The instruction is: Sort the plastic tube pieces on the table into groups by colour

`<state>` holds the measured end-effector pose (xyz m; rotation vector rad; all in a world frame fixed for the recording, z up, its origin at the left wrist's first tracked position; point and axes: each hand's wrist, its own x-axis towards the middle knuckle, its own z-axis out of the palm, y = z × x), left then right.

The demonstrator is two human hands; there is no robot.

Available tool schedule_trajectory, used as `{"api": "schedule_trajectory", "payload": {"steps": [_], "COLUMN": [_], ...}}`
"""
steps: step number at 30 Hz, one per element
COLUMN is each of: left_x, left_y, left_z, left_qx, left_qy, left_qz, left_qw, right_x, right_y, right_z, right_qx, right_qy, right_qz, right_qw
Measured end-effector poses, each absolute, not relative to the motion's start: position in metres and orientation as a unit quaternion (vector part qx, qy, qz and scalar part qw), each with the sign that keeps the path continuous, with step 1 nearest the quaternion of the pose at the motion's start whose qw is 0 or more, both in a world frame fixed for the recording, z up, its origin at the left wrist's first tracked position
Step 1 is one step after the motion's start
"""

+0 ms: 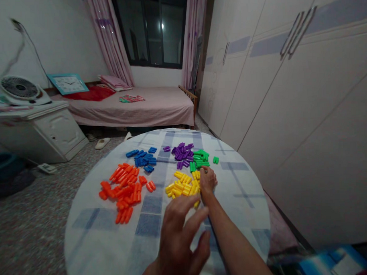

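My left hand (183,233) is raised above the near middle of the table, its fingers bent but apart, with nothing between them. Farther forward, my right hand (208,180) is low at the right edge of a pile of yellow plastic pieces (180,185), just below the green pieces (201,157). Its fingers are curled in, and whatever may be in them is hidden. The small pieces look like short joined tubes. Purple pieces (183,152) lie behind the yellow ones, touching the green group. Blue pieces (144,159) and a larger orange-red pile (126,187) spread out on the left.
A checked cloth covers the round table (109,244). Beyond it stand a bed (158,108) and, at left, a white cabinet (59,129) carrying a fan (21,89). Tall wardrobe doors (279,122) run along the right. A slipper (102,143) lies on the floor.
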<state>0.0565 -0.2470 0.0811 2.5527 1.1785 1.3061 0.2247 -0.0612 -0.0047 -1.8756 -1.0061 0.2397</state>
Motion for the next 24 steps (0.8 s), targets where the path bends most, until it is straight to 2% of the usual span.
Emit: {"api": "schedule_trajectory", "payload": {"steps": [4,7,12,15,18,21,24], "left_x": [0.076,0.076,0.032,-0.033,-0.111,-0.165,-0.174], "left_y": [-0.195,-0.177,-0.145,-0.112,-0.082,-0.066,-0.064], "left_z": [0.036,0.012,0.032,0.046,0.038,0.015,-0.004], "left_qx": [0.874,0.868,0.834,0.749,0.63,0.552,0.549], "left_qy": [0.412,0.442,0.476,0.567,0.683,0.757,0.743], "left_qz": [0.254,0.22,0.279,0.342,0.366,0.349,0.362], "left_qw": [0.05,0.061,0.019,-0.027,-0.05,0.031,0.126], "right_x": [0.24,0.245,0.246,0.245,0.244,0.243,0.242], "right_y": [-0.068,-0.074,-0.077,-0.076,-0.075,-0.074,-0.072], "right_z": [-0.01,-0.013,-0.015,-0.014,-0.013,-0.012,-0.013], "right_qx": [-0.723,-0.687,-0.659,-0.665,-0.665,-0.665,-0.666], "right_qy": [-0.449,-0.468,-0.479,-0.499,-0.518,-0.53,-0.544], "right_qz": [0.144,0.163,0.184,0.173,0.16,0.152,0.146], "right_qw": [0.505,0.531,0.549,0.528,0.514,0.504,0.489]}}
